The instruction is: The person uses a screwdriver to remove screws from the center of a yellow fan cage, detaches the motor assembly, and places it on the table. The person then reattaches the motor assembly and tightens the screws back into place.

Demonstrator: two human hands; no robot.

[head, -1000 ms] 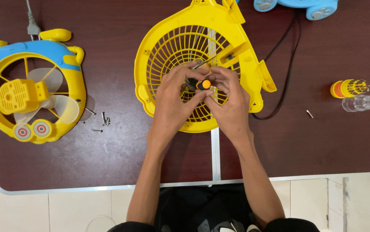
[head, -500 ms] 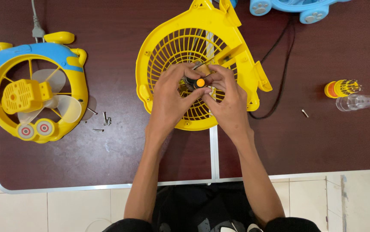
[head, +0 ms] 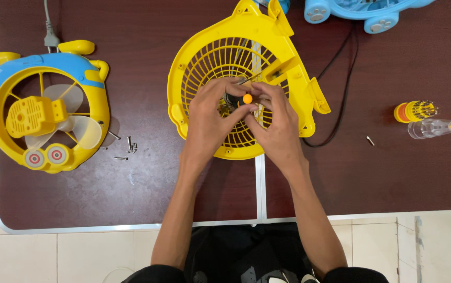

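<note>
While the yellow fan grille (head: pixel 220 57) lies flat near the middle of the dark tabletop (head: pixel 131 194), you have both hands meeting over its centre. Your left hand (head: pixel 209 120) curls its fingers round a small dark part at the hub, its grip closed on that part, and your right hand (head: pixel 275 123) pinches a small screwdriver with an orange cap (head: pixel 247 98), which stands just between your fingertips, right against the grille. Most of the screwdriver is hidden by your fingers, so you see little more than the cap.

A black cable (head: pixel 340 68) runs out from behind the grille on its right side. Further right, well apart from your hands, a yellow bit holder (head: pixel 414 111) lies beside a clear plastic cap (head: pixel 430 128), with one loose screw (head: pixel 370 140) near them. To the left sits a yellow and blue fan body (head: pixel 42 112) with pale blades, and a few small screws (head: pixel 126 147) lie just beside it. A blue toy-like casing (head: pixel 361 10) lies at the top edge
</note>
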